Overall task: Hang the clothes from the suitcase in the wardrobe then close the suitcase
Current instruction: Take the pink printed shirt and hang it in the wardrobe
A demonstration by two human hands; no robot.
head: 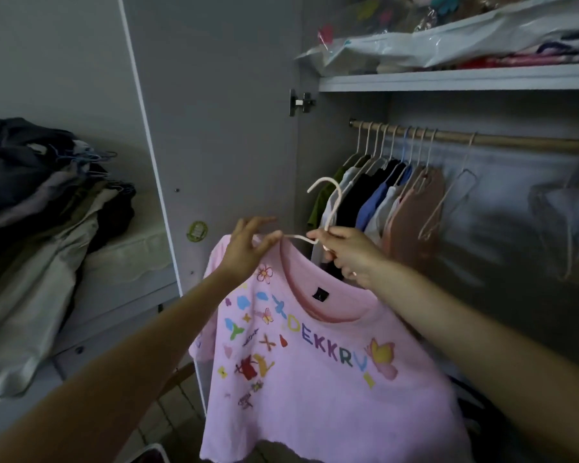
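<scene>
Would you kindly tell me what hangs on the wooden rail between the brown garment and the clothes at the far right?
In the head view, a single empty wire hanger hangs on the wooden rail between the brown garment and the blurred clothes at right.

We see a pink T-shirt (315, 379) printed with multicoloured letters, flowers and butterflies | its hanger (328, 208) is cream-white | on the wooden rail (482, 139) we see hung clothes (381, 202) in green, white, black, blue and dusty pink | the wardrobe door (221, 111) is grey
</scene>
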